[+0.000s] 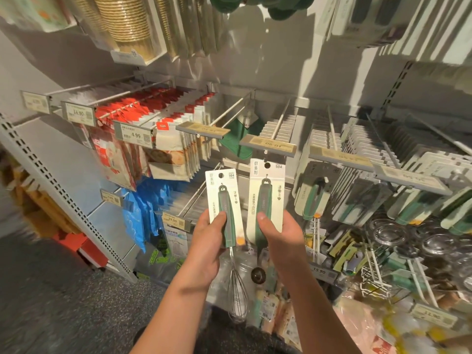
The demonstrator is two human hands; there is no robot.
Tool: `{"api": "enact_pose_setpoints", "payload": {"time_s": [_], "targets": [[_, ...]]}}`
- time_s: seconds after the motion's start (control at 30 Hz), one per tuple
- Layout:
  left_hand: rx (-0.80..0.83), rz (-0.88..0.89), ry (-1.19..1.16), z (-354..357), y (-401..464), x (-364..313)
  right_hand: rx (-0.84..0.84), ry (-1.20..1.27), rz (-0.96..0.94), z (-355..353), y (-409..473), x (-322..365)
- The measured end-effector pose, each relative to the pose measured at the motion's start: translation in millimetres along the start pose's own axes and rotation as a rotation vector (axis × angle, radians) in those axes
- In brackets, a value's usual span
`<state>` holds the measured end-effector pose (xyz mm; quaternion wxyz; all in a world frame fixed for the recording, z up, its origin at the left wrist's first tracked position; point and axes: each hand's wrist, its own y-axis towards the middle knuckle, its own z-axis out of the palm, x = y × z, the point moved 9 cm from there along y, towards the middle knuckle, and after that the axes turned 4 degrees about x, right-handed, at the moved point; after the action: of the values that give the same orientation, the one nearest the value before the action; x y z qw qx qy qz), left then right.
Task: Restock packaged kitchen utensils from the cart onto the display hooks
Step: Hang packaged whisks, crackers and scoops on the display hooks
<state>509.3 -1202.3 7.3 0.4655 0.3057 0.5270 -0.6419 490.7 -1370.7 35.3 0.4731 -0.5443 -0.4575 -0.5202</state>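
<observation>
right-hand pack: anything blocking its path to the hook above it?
Nothing visible between them. The right hand holds the scoop pack with its hang hole just below the hook tip. The flipped price tag sits above that tip. The left hand holds the whisk pack off to the side.

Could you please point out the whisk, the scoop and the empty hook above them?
whisk (238, 297), head view, on its wire loops.
scoop (258, 275), head view, on its round bowl.
empty hook (231, 108), head view, midway along its bare rod.
</observation>
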Motion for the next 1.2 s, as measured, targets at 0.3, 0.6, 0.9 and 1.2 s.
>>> {"api": "enact_pose_setpoints", "payload": {"time_s": [0.3, 0.6, 0.9, 1.2], "targets": [[0.001, 0.045, -0.039, 8.1, 5.9, -6.1, -0.019, 0.033, -0.046, -0.2, -2.7, 12.5], [-0.001, 0.121, -0.031, 8.1, 10.3, -24.2, -0.174, -0.152, 0.116, -12.9, 45.0, 2.7], [0.07, 0.122, 0.002, 6.8, 11.2, -27.5, -0.171, -0.081, 0.203, -20.6, 57.0, -34.4], [0.181, 0.077, 0.067, 30.7, 7.4, -11.6, -0.194, 0.044, 0.225, -25.4, 23.1, -46.5]]}}
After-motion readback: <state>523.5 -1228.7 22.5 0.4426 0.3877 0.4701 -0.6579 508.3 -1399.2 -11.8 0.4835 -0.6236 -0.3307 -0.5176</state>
